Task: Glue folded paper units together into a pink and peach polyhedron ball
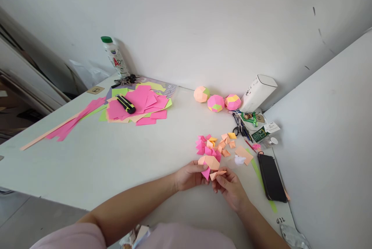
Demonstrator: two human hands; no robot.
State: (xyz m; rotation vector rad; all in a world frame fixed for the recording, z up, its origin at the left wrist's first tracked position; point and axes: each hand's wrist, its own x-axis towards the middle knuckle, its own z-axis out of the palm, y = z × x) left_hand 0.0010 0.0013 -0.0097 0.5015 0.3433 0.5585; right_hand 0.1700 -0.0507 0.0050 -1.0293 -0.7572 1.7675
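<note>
My left hand [188, 175] holds a partly built paper model [209, 163] of orange and pink folded units, just above the white table [116, 163]. My right hand [229, 187] pinches an orange folded paper unit [217, 173] against the model's lower right side. Right behind the model lies a small heap of pink and orange folded units [213, 144]. Three finished paper balls [216, 102] in orange, pink and yellow sit further back by the wall.
A black phone [271, 177] lies right of my hands on a green strip. Scissors and pens [240, 125], a white box [257, 92], a stack of coloured paper sheets [136, 105] with a black cutter [126, 103], pink strips [72, 123] and a bottle [114, 55] stand around.
</note>
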